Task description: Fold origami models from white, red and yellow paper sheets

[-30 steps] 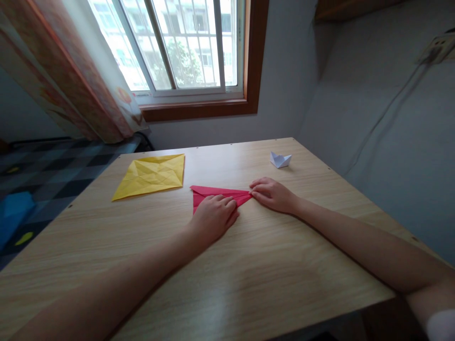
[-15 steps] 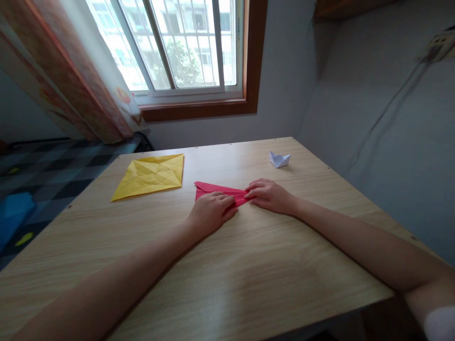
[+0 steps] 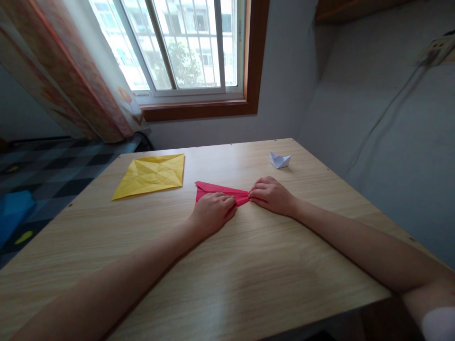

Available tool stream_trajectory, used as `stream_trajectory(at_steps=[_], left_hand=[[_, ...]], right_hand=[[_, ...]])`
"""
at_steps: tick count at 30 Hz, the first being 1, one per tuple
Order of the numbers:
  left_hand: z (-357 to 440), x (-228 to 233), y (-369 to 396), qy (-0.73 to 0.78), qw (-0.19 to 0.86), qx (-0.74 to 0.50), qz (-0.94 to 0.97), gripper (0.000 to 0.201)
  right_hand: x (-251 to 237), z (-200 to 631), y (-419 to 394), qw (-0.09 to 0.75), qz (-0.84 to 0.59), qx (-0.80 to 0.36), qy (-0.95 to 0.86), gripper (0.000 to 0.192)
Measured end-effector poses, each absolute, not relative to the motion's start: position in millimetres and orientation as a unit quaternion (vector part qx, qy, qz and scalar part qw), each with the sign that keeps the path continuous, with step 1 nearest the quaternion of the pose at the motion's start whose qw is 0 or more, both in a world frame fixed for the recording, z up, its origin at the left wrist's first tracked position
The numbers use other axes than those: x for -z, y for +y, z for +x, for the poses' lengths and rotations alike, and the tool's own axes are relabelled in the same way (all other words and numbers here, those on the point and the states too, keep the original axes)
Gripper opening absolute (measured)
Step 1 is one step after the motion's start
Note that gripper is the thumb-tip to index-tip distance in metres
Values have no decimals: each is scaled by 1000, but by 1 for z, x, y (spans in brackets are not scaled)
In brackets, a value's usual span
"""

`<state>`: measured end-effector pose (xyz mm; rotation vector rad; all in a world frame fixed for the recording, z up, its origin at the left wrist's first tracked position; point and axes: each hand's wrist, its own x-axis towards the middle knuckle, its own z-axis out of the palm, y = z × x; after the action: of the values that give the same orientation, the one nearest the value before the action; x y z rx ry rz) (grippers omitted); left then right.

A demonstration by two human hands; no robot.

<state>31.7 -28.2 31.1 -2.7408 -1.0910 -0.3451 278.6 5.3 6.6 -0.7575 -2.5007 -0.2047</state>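
A folded sheet of red paper [image 3: 220, 188] lies on the table, wide at its left end and narrowing to the right. Across its near side rests my left hand [image 3: 214, 208], fingers together and curled, holding the paper down and hiding part of it. My right hand [image 3: 270, 195] is closed at the narrow right end, its fingertips gripping the tip. The thumb of the right hand is mostly hidden.
Creased yellow paper [image 3: 152, 176] lies flat at the back left of the wooden table [image 3: 199, 284]. A small white paper boat [image 3: 279, 160] stands at the back right. Beyond the table are a window [image 3: 188, 52], a curtain [image 3: 81, 71] and a wall with a cable [image 3: 377, 123].
My right hand has shifted slightly right, and its fingers are drawn closer together at the paper's tip. The left hand and the red paper stay nearly in place.
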Motion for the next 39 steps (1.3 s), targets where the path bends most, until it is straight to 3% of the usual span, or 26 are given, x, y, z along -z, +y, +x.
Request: stream_trajectory(at_steps=[16,28,34,39], left_hand=[[33,-25,-30,-293,143,80,-942,22],[34,-25,-29,-305,127,74,-941,21],[37,-32,-38,-405,160,69,-898,30],[36,-39,-40,-438,143,46,-886,25]], right_hand=[[-5,280,7,274,-249,106,-923,17],[-11,274,1,220,-270,146,-926,20],[-10,275,1,227,-287,146,-919,18],[-7,275,3,243,-307,108,-914,13]])
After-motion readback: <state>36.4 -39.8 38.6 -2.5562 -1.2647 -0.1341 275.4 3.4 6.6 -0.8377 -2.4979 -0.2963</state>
